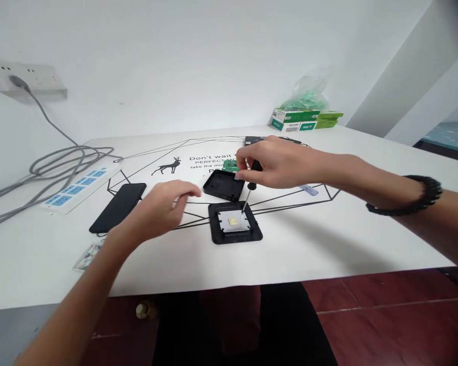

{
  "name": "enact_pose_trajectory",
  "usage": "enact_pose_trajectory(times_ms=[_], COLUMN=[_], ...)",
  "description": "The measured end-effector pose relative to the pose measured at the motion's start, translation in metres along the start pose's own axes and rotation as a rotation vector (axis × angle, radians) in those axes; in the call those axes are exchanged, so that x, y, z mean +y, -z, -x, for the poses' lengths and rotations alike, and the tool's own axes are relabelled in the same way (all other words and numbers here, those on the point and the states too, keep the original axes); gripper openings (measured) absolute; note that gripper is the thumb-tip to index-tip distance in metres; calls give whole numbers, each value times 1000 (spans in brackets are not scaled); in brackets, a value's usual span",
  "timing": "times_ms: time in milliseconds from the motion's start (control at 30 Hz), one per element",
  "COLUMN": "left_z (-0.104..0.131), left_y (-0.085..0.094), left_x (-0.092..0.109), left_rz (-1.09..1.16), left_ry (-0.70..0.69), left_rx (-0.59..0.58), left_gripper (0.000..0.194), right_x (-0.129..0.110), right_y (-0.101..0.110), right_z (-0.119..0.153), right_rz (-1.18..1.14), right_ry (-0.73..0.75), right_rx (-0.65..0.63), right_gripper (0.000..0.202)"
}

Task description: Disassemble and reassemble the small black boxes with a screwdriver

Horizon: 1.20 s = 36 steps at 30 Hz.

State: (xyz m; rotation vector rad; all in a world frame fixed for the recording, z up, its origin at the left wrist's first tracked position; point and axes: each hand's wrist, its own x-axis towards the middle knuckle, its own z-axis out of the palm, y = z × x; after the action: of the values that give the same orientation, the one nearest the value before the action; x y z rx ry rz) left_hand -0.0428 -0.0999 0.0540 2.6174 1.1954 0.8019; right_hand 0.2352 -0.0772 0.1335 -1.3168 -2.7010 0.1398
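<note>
A screwdriver point(252, 186) with a dark handle is gripped by my right hand point(270, 161), its shaft slanting down to the upper right part of a silver plate point(241, 226). The plate, with a small yellowish pad on it, sits in a square black housing point(218, 239). Directly behind lies a black cover point(222, 185), open side up. A green circuit board point(230, 165) is partly hidden beyond it. My left hand point(164, 206) hovers left of the housing, touching none of these parts; its fingers are curled together with nothing visible in them.
On the left are a black phone-like slab point(119, 208), a white power strip point(78, 190), grey cables point(48, 162) and a small clear packet point(87, 255). Green-and-white boxes point(295, 120) stand at the back right. A bluish translucent tool point(309, 189) lies below my right wrist.
</note>
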Motion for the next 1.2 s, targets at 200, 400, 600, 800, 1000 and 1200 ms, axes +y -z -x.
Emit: enact_pose_trajectory(times_ms=[200, 400, 600, 800, 1000, 1200], left_z=[115, 164, 168, 162, 127, 61], left_y=[46, 67, 60, 59, 57, 50], left_x=[-46, -84, -91, -83, -82, -80], left_rz=[-184, -239, -325, -329, -314, -452], left_ry=[262, 478, 437, 572, 904, 1045], left_rx=[259, 211, 122, 197, 4, -250], left_gripper=[22, 34, 35, 44, 66, 102], right_x=[13, 18, 19, 24, 13, 1], right_y=[-1, -7, -12, -12, -7, -5], right_z=[1, 2, 5, 9, 10, 7], right_rz=[-29, -70, -160, -238, -135, -177], right_ry=[-26, -17, -28, -44, -55, 22], right_rx=[-49, -28, -12, 50, 51, -26], right_gripper=[15, 16, 16, 19, 17, 20])
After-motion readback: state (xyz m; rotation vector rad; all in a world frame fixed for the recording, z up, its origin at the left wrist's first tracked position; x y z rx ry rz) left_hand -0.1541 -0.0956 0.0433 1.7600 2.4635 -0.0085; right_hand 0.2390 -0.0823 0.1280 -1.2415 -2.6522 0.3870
